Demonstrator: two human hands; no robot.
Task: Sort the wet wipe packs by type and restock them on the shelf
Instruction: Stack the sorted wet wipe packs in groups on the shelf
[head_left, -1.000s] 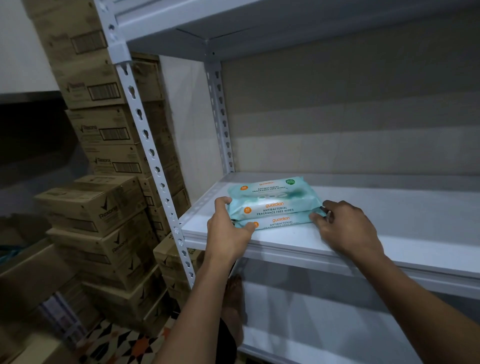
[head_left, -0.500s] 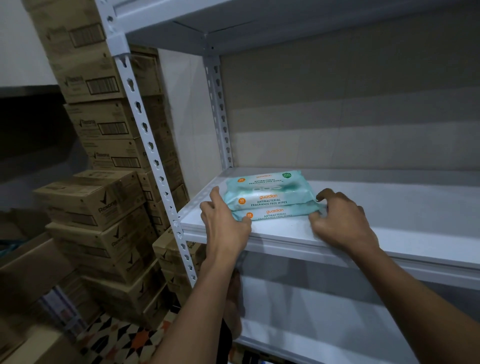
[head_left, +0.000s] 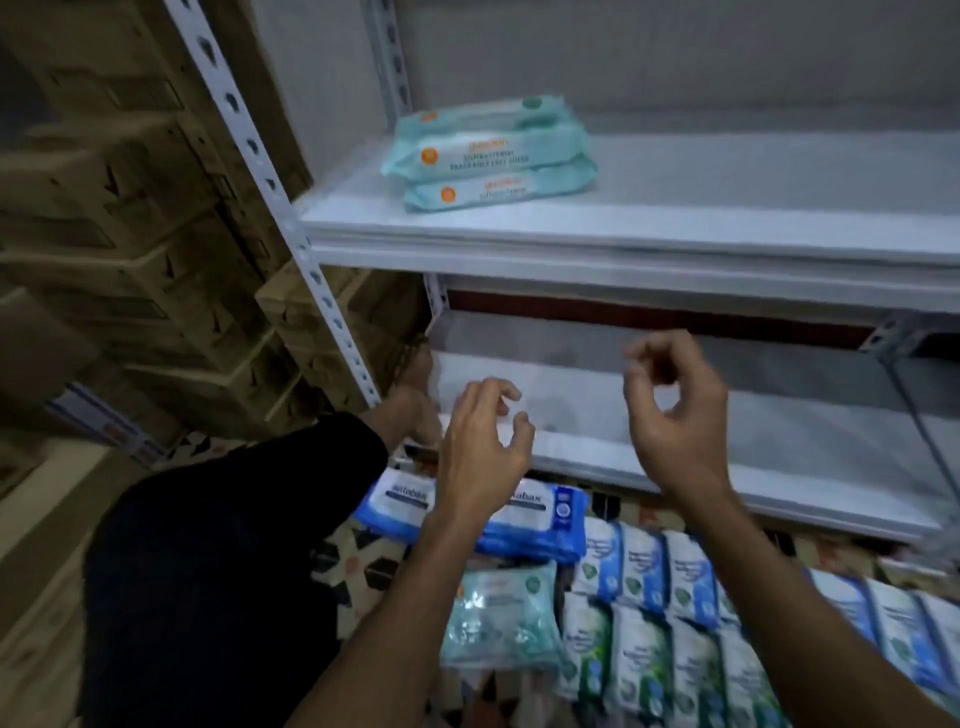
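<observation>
Two teal wet wipe packs (head_left: 491, 153) lie stacked at the left end of the white shelf (head_left: 675, 244). My left hand (head_left: 480, 447) and my right hand (head_left: 675, 415) hang in the air below that shelf, fingers loosely curled, holding nothing. Under them on the floor lies a blue and white wipe pack (head_left: 530, 525), a teal pack (head_left: 498, 613) nearer me, and to the right rows of several upright blue and green packs (head_left: 649, 623).
A lower white shelf (head_left: 779, 441) runs behind my hands. Its perforated metal post (head_left: 291, 223) stands at the left, with stacked cardboard boxes (head_left: 130, 218) beyond it. My dark-clothed knee (head_left: 218, 561) fills the lower left above a patterned floor (head_left: 358, 561).
Both hands have let go of the teal stack and dropped below the shelf. The view has tilted down, so the floor packs now show.
</observation>
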